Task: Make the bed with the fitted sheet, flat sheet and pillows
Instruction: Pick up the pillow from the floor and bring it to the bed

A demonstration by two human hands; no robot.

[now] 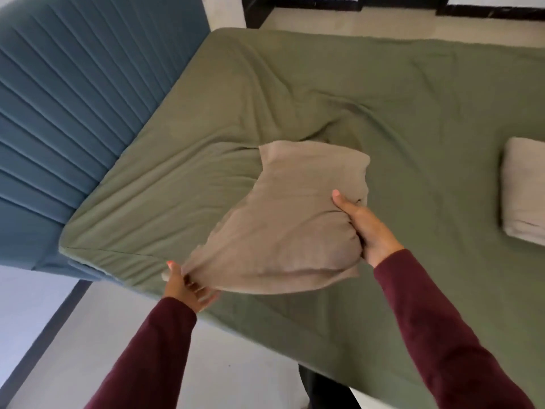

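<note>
A beige pillow point(292, 214) in a loose case hangs just above the green sheet point(383, 107) that covers the bed, near the head end. My right hand point(362, 225) grips the pillow's right side, thumb on top and fingers bunched into the fabric. My left hand point(185, 284) pinches the slack corner of the pillowcase at the near edge of the mattress. A second beige pillow point(522, 190) lies on the sheet at the right edge of view, partly cut off. The sheet is wrinkled around the middle.
A blue padded headboard point(67, 113) stands along the left of the bed. Pale floor point(59, 335) runs beside the near side of the bed. A dark skirting line point(383, 2) runs along the far wall.
</note>
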